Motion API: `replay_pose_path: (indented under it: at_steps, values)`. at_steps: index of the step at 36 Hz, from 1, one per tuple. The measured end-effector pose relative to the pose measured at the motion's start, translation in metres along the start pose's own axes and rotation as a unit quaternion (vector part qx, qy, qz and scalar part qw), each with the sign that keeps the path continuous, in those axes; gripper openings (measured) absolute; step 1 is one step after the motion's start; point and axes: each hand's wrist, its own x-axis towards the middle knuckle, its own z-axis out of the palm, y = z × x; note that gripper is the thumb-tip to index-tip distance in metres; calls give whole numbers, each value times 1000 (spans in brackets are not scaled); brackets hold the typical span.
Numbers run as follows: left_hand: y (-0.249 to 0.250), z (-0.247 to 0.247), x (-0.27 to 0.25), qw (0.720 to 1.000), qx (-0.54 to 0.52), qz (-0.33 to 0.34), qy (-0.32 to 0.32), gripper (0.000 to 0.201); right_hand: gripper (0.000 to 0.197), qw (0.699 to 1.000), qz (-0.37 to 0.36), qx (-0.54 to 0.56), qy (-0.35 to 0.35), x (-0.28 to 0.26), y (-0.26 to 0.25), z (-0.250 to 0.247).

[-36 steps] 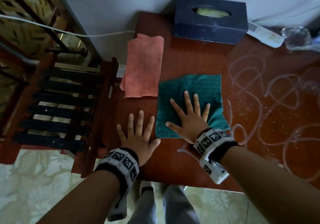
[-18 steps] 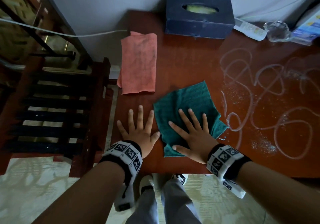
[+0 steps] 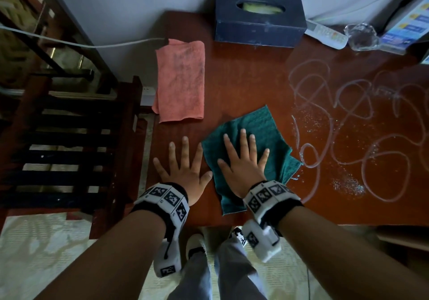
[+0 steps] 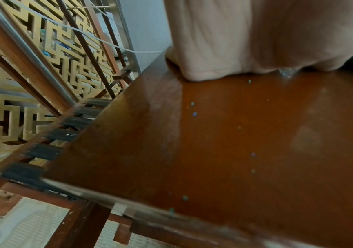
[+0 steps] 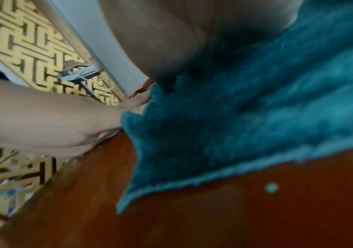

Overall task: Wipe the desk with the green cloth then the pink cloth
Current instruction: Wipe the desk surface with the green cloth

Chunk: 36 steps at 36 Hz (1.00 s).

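Observation:
The green cloth (image 3: 257,137) lies skewed near the front edge of the brown desk (image 3: 243,86). My right hand (image 3: 241,160) presses flat on it with straight, spread fingers; in the right wrist view the palm covers the green cloth (image 5: 256,117). My left hand (image 3: 183,167) rests flat on the bare desk just left of the cloth, fingers spread. In the left wrist view its palm (image 4: 256,33) lies on the desk (image 4: 256,151). The pink cloth (image 3: 181,81) lies flat at the desk's far left, apart from both hands.
White scribble marks and specks (image 3: 348,123) cover the desk's right half. A dark blue tissue box (image 3: 257,18) stands at the back, with a remote (image 3: 325,32) and a clear glass object (image 3: 362,35) to its right. A wooden slatted frame (image 3: 69,148) stands left of the desk.
My right hand has pulled the green cloth toward the desk's front edge and turned it askew. The left hand has stayed flat in place. The pink cloth has not moved.

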Motion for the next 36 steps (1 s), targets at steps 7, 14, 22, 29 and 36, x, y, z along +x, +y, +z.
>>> replay_pose_path:
  at_steps: [7, 14, 22, 29, 36]
  values:
    - [1, 1, 1, 1000, 2, -4, 9, 68, 61, 999, -18, -33, 22, -7, 7, 16]
    - [3, 2, 1, 1000, -9, -6, 20, 67, 63, 996, -57, -59, 28, -32, 22, 29]
    - [3, 3, 3, 1000, -14, -11, 25, 70, 59, 985, -141, -83, 47, -55, 48, 38]
    - [5, 0, 2, 999, -13, -22, 27, 68, 56, 966, -224, -132, -10, -62, 90, 27]
    - [12, -7, -1, 998, 0, -55, 40, 72, 64, 950, -279, -131, -50, -63, 136, 8]
